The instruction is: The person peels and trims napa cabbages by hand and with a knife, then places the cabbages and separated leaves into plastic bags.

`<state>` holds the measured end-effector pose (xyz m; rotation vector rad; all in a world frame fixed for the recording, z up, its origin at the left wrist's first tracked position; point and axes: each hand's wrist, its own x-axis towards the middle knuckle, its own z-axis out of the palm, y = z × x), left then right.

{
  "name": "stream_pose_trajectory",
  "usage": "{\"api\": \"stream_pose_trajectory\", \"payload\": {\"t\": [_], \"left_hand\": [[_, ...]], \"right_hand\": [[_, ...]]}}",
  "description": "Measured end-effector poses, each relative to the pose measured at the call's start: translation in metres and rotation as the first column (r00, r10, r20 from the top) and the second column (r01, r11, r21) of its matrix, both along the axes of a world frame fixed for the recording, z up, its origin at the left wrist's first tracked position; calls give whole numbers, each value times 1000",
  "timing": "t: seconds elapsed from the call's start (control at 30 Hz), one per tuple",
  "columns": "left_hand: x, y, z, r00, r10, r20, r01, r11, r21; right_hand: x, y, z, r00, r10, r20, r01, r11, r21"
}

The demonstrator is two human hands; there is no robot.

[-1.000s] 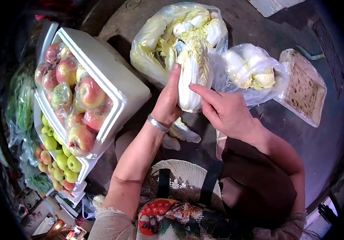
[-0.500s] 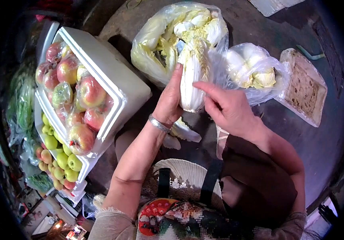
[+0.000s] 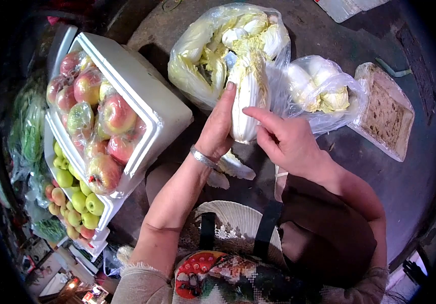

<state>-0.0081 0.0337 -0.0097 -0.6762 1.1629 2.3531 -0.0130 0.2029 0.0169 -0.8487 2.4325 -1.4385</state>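
A napa cabbage [image 3: 246,109] with white ribs and yellow-green leaf tips is held upright in front of me. My left hand [image 3: 218,124] is closed around its left side, thumb lying along the front; the other fingers are hidden behind it. My right hand [image 3: 291,144] has its index finger stretched out against the white ribs. Its thumb is apart from that finger and the rest are curled, with nothing seen between them. Below the cabbage, loose outer leaves [image 3: 236,166] lie on the ground. Behind it is a clear plastic bag [image 3: 190,81] of more cabbages.
On the left, a white foam box [image 3: 149,86] holds wrapped apples [image 3: 116,115], with green apples [image 3: 78,201] in a box below. At right are a smaller bag of cabbages [image 3: 304,81] and a dirty foam tray [image 3: 382,114].
The cabbage has shifted and turned slightly in my left hand. My right index finger has slid a little across its ribs, toward the left edge.
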Motion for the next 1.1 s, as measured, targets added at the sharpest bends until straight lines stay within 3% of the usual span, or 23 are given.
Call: {"api": "stream_pose_trajectory", "payload": {"t": [0.1,0.33,0.63,0.83,0.9,1.0,1.1], "left_hand": [[0,0,-1,1000,7,-1,-7,1000,23],[0,0,2,1000,27,-11,-26,996,85],[1,1,2,999,30,-11,-30,999,37],[1,0,-10,1000,1,-28,-2,1000,-13],[-3,-1,-11,999,43,-12,-43,999,26],[-8,-7,-9,997,68,-29,-65,994,88],[-7,-4,-8,999,39,-35,-37,998,56]], "right_hand": [[1,1,3,994,-3,108,1,1000,12],[-1,3,-1,998,-56,36,57,998,-24],[0,3,-4,1000,-25,0,25,1000,-11],[4,3,2,983,-27,183,34,999,-35],[12,5,-1,946,118,302,-95,991,-89],[18,4,-11,954,196,227,-185,980,-67],[13,2,-4,984,140,108,-138,990,-20]]}}
